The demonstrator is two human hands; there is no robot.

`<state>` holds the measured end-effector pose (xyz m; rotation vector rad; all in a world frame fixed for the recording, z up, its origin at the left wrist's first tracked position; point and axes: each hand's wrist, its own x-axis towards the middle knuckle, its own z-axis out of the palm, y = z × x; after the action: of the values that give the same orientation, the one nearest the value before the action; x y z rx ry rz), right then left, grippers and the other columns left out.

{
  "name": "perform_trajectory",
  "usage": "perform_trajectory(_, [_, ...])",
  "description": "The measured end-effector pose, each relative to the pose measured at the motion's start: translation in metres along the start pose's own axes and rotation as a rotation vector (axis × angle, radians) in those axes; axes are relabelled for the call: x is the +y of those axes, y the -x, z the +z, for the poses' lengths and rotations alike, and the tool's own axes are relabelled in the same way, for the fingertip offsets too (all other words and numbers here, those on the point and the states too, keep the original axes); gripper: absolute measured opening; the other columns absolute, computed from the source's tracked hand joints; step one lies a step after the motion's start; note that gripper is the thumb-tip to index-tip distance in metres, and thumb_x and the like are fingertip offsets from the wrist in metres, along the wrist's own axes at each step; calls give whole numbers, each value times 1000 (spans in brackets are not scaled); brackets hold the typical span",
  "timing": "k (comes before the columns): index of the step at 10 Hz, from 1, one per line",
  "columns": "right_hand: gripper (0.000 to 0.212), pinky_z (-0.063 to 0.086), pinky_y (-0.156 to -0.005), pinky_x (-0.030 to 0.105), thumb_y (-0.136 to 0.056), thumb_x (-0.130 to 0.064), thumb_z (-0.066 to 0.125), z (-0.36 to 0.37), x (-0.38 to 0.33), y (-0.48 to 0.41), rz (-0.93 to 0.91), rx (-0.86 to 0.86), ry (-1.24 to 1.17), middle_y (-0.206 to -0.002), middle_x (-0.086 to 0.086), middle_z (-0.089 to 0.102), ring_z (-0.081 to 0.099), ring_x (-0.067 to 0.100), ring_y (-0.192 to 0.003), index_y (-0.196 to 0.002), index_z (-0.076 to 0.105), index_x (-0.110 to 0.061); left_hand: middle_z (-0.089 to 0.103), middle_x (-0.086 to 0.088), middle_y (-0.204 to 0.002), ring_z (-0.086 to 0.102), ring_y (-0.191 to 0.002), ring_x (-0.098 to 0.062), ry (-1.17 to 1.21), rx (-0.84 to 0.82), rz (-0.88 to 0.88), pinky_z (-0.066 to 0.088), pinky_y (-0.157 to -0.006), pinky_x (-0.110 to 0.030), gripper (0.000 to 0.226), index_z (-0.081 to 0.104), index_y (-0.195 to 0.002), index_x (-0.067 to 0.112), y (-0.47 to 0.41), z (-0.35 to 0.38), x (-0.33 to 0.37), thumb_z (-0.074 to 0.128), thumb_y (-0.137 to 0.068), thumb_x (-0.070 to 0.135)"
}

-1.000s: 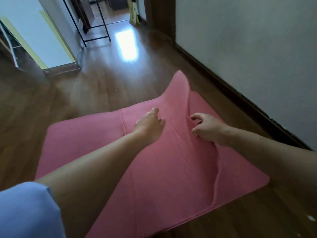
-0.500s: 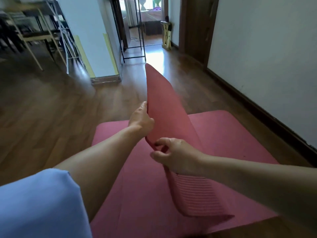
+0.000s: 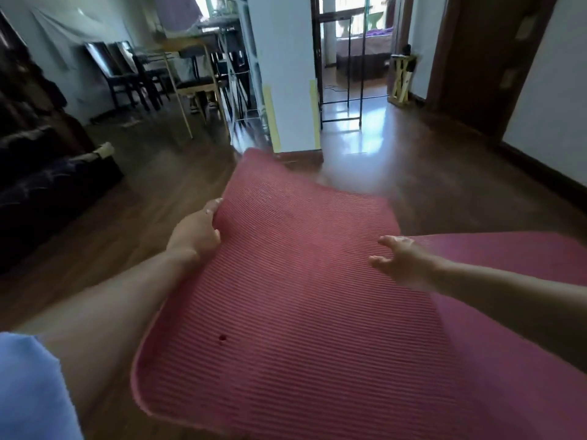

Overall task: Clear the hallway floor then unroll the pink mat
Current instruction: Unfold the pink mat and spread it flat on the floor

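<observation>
head view: the left hand [image 3: 195, 231] grips the left edge of a raised flap of the mat [image 3: 305, 281], thumb on top, fingers curled under and out of sight. the flap shows its ribbed side (a small dark hole sits low on it) and tilts up toward the camera over the wood floor [image 3: 158, 192]. the right hand [image 3: 401, 262] hovers open above the flap's right edge, fingers spread, gripping nothing. more of the mat lies flat to the right, under the right forearm. a blue sleeve [image 3: 28, 389] fills the lower left corner. chairs [image 3: 127, 74] stand far left, a white pillar [image 3: 282, 68] straight ahead.
</observation>
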<state>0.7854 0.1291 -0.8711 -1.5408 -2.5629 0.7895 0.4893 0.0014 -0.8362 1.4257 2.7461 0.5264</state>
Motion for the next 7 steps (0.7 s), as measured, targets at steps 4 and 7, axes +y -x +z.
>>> perform_trajectory(4, [59, 31, -108, 32, -96, -43, 44, 44, -127, -24, -1, 1, 183, -148, 12, 36, 35, 30, -136, -143, 35, -9, 54, -18, -135, 53, -116, -43, -265, 239, -169, 44, -96, -46, 65, 32, -142, 41, -24, -129, -199, 43, -86, 10])
perform_trajectory(7, [61, 30, -111, 34, -95, -43, 46, 98, -176, -45, -6, -87, 178, -149, 12, 34, 31, 29, -138, -146, 31, -13, 57, -17, -126, 57, -107, -42, -417, 109, -269, 51, -87, -49, 66, 31, -145, 30, -23, -114, -316, 51, -85, 8])
